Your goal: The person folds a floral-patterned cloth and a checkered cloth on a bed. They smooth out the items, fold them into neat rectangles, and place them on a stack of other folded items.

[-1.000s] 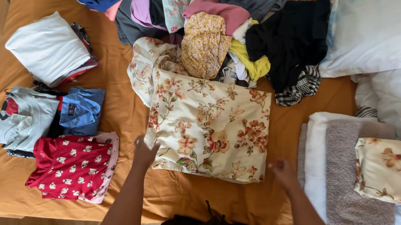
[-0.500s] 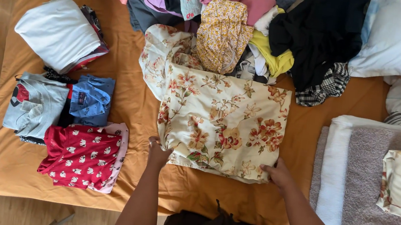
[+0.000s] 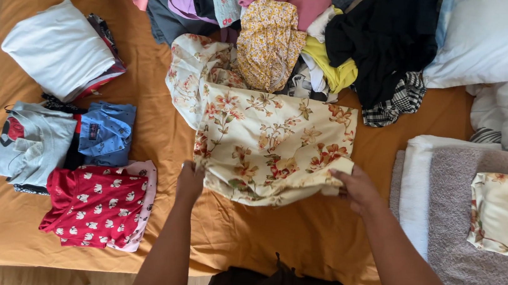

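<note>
I see the left hand (image 3: 190, 178) pinching the near-left corner of the floral cloth (image 3: 270, 141), fingers closed on it. The right hand (image 3: 355, 188) grips its near-right edge (folded upward). The cloth lies just below the clothes pile (image 3: 290, 33).

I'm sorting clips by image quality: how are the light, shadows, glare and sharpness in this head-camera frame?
Head view: soft, even daylight over the orange sheet; the white pillow at top right looks nearly blown out; a bright sun patch falls on the floor at the left edge; only faint shadows under the floral cloth; left hand and right hand are sharp, without obvious motion blur.
</note>
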